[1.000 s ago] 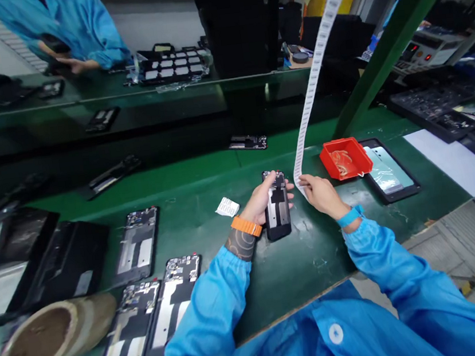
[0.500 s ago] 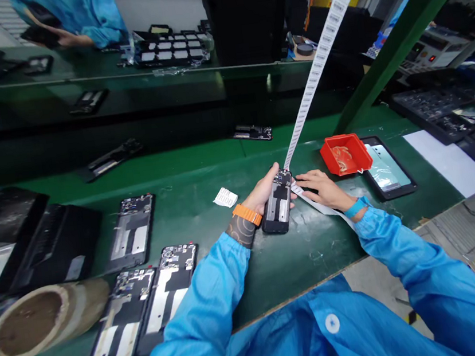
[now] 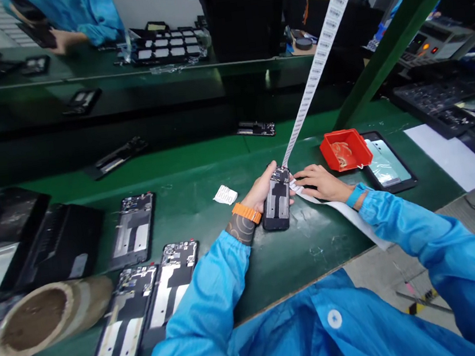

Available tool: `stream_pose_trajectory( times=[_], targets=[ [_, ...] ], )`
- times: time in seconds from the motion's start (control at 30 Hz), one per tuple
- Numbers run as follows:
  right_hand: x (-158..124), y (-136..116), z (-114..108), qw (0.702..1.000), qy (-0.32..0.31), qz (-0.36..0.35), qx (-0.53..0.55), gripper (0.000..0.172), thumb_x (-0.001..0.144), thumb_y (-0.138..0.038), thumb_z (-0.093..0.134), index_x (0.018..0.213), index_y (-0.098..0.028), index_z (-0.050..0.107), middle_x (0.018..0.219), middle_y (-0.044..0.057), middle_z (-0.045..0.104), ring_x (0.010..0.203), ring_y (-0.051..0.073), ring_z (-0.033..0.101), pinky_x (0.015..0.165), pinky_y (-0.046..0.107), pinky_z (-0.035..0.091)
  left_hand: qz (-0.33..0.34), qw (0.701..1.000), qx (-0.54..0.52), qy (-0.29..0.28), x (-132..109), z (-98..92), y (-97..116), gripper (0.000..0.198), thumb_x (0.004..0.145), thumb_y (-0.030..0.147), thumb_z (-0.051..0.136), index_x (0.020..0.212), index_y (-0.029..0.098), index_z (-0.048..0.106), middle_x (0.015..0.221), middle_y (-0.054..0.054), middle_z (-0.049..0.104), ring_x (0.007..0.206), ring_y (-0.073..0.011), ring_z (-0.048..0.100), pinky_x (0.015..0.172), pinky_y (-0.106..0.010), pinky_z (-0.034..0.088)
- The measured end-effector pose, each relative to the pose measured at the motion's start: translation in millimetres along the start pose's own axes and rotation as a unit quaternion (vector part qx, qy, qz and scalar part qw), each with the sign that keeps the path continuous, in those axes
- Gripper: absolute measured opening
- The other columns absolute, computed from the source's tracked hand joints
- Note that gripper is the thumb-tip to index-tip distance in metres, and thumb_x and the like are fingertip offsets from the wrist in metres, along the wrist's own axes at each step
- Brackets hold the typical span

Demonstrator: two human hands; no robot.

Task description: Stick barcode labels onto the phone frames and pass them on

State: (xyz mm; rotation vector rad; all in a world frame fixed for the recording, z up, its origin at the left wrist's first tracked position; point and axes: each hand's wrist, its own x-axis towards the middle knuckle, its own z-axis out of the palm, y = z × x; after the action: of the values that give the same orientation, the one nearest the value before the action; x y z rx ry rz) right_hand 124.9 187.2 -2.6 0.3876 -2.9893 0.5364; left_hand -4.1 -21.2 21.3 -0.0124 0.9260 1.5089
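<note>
My left hand (image 3: 261, 189) is closed around an opened phone (image 3: 278, 201), its inner side up with boards and a grey plate exposed. The phone is held upright in view, close above the green bench (image 3: 212, 250). A long strip of barcode labels (image 3: 321, 55) comes down from above and reaches the phone's top right side. My right hand (image 3: 321, 182) pinches this strip just right of the phone, its fingertips partly hiding it. From under that hand the strip's white tail (image 3: 358, 222) runs over the bench's front edge. A torn piece of printed label paper (image 3: 225, 195) lies left of my left hand.
Several opened phones (image 3: 133, 228) lie on the left beside a brown tape core (image 3: 34, 324). A red bin (image 3: 345, 150) stands right, next to a black tray with glass panels (image 3: 386, 159). Phones (image 3: 256, 128) lie behind the bench. Across, a person in blue holds a device.
The strip's tail has lengthened past the bench edge, and my right forearm has shifted slightly right. The phones behind the bench have slid right. The person opposite has tilted their device up.
</note>
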Motion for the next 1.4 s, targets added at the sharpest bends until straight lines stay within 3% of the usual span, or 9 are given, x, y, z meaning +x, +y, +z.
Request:
stream_pose_trajectory(
  times=[0.23, 0.47, 0.7, 0.97, 1.13, 1.27, 1.4],
  targets=[
    [3, -12, 14, 0.997, 0.064, 0.031, 0.021, 0.020, 0.098, -0.031, 0.056, 0.103, -0.023, 0.074, 0.118, 0.010, 0.071, 0.107, 0.026, 0.057, 0.095, 0.047, 0.043, 0.008, 1.000, 0.007, -0.002, 3, -4.0, 0, 0.062, 0.097, 0.067, 0.044, 0.098, 0.011, 0.070, 0.071, -0.012, 0.071, 0.060, -0.0236, 0.072, 0.057, -0.038, 0.063],
    [1, -21, 18, 0.993, 0.080, 0.085, 0.011, 0.034, 0.098, -0.029, 0.055, 0.128, -0.024, 0.069, 0.133, 0.010, 0.067, 0.117, 0.029, 0.055, 0.100, 0.049, 0.045, 0.006, 1.000, -0.012, 0.011, 4, -4.8, 2, 0.062, 0.094, 0.068, 0.049, 0.097, 0.010, 0.071, 0.071, -0.012, 0.071, 0.060, -0.0244, 0.073, 0.058, -0.040, 0.063],
    [-9, -25, 21, 0.992, 0.077, 0.096, -0.016, 0.033, 0.100, -0.028, 0.053, 0.127, -0.025, 0.070, 0.137, 0.008, 0.067, 0.124, 0.030, 0.054, 0.101, 0.053, 0.045, 0.034, 0.999, 0.011, 0.039, 2, -3.0, 0, 0.058, 0.096, 0.063, 0.050, 0.097, 0.009, 0.071, 0.070, -0.014, 0.071, 0.058, -0.0247, 0.072, 0.056, -0.040, 0.062],
    [-7, -29, 24, 0.990, 0.099, 0.101, -0.028, 0.030, 0.099, -0.027, 0.054, 0.120, -0.026, 0.074, 0.130, 0.007, 0.072, 0.120, 0.030, 0.058, 0.101, 0.054, 0.048, 0.038, 0.999, 0.002, 0.025, 4, -4.7, 0, 0.056, 0.096, 0.061, 0.051, 0.098, 0.009, 0.072, 0.071, -0.013, 0.071, 0.058, -0.0241, 0.072, 0.055, -0.037, 0.062],
    [-40, -47, 29, 0.988, 0.108, 0.108, -0.027, 0.033, 0.100, -0.026, 0.050, 0.125, -0.022, 0.072, 0.133, 0.007, 0.070, 0.128, 0.031, 0.056, 0.108, 0.054, 0.049, 0.024, 0.997, 0.031, 0.067, -1, 3.4, 2, 0.055, 0.095, 0.062, 0.053, 0.104, 0.010, 0.070, 0.065, -0.010, 0.069, 0.056, -0.0225, 0.071, 0.057, -0.035, 0.062],
    [-77, -69, 31, 0.984, 0.097, 0.145, -0.027, 0.039, 0.101, -0.026, 0.049, 0.136, -0.021, 0.064, 0.143, 0.010, 0.062, 0.138, 0.032, 0.050, 0.114, 0.057, 0.044, 0.016, 0.996, 0.066, 0.059, 1, 9.0, 2, 0.052, 0.094, 0.060, 0.056, 0.104, 0.011, 0.069, 0.066, -0.010, 0.070, 0.055, -0.0231, 0.071, 0.057, -0.035, 0.062],
    [-85, -73, 25, 0.984, 0.069, 0.163, 0.008, 0.047, 0.100, -0.028, 0.051, 0.146, -0.024, 0.054, 0.151, 0.008, 0.055, 0.143, 0.033, 0.044, 0.116, 0.059, 0.040, 0.022, 0.995, 0.079, 0.052, 5, 11.7, -1, 0.048, 0.092, 0.059, 0.060, 0.098, 0.012, 0.068, 0.067, -0.010, 0.069, 0.056, -0.0244, 0.071, 0.055, -0.036, 0.061]
  ],
)
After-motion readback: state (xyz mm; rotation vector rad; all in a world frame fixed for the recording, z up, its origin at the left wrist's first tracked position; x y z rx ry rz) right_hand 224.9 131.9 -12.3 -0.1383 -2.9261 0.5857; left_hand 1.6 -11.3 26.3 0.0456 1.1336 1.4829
